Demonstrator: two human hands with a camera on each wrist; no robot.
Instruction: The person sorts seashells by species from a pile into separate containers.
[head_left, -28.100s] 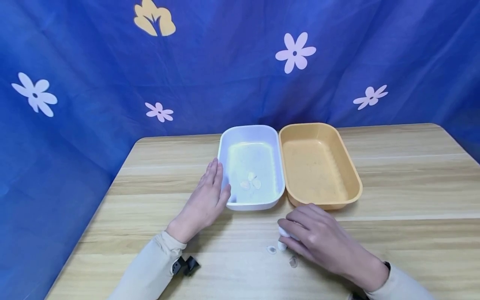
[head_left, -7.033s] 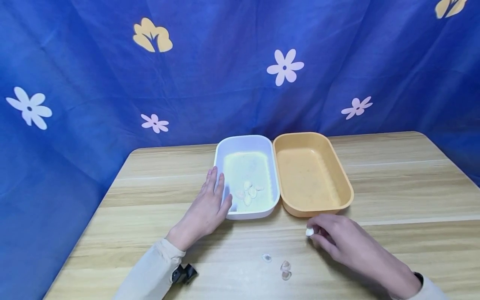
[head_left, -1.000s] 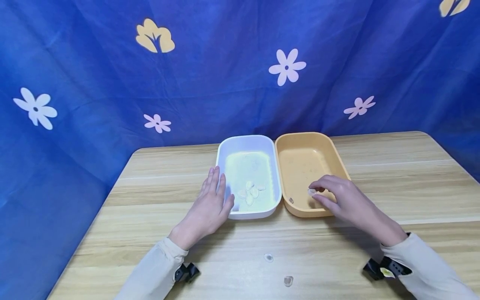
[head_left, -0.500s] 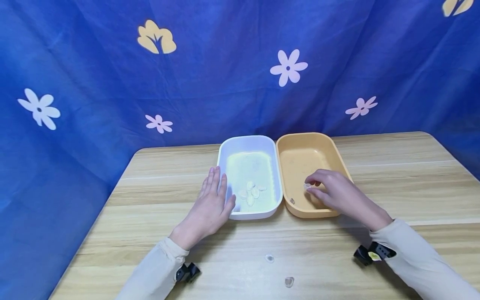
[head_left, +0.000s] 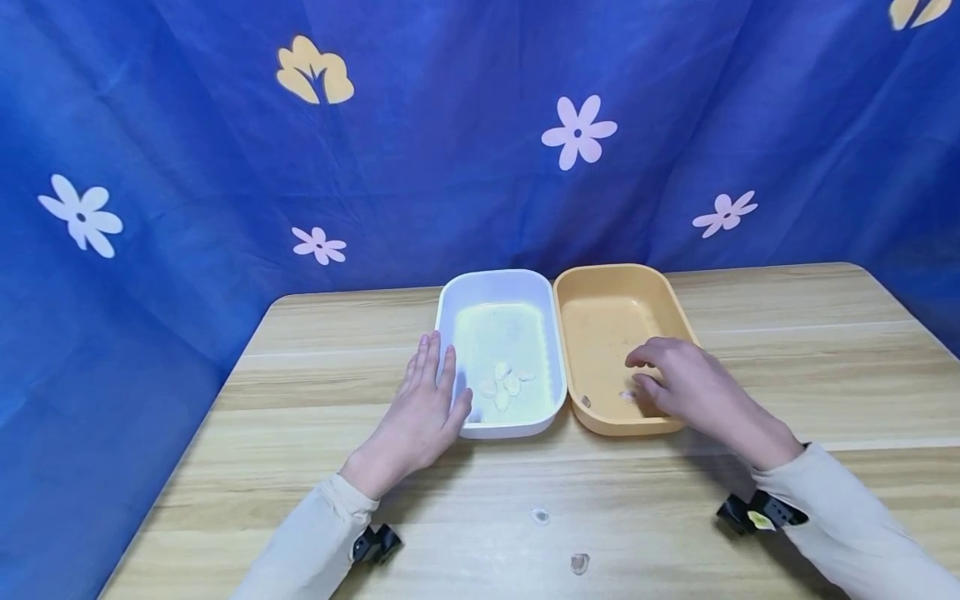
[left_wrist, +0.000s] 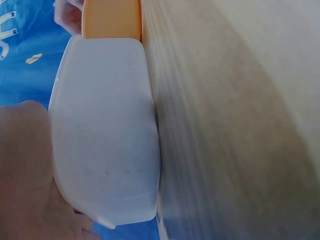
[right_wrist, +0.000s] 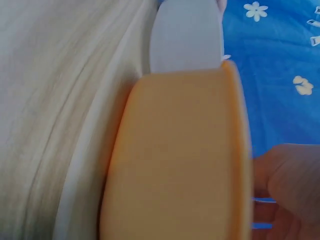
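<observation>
My left hand (head_left: 416,408) rests with straight fingers against the left rim of the white plastic tub (head_left: 448,304). Several small pale seashells (head_left: 502,398) lie on that tub's floor. Over the front right of the orange tub (head_left: 567,333) is my right hand (head_left: 686,383), thumb and fingers parted with nothing between them. Just below its fingertips, a light shell (head_left: 627,395) lies in the orange tub; a brownish shell (head_left: 586,402) sits by the front left corner. On the table in front are a whitish shell (head_left: 540,517) and a grey-brown shell (head_left: 579,564).
Both tubs stand side by side near the back of the wooden table (head_left: 337,367). A blue curtain (head_left: 450,167) with flower prints hangs behind and to the left. The wrist views mostly show the tubs' outer walls.
Over the last second my right hand lets go of a pale shell, which now lies in the orange tub. Seven seconds ago that tub held none. The left hand stays put.
</observation>
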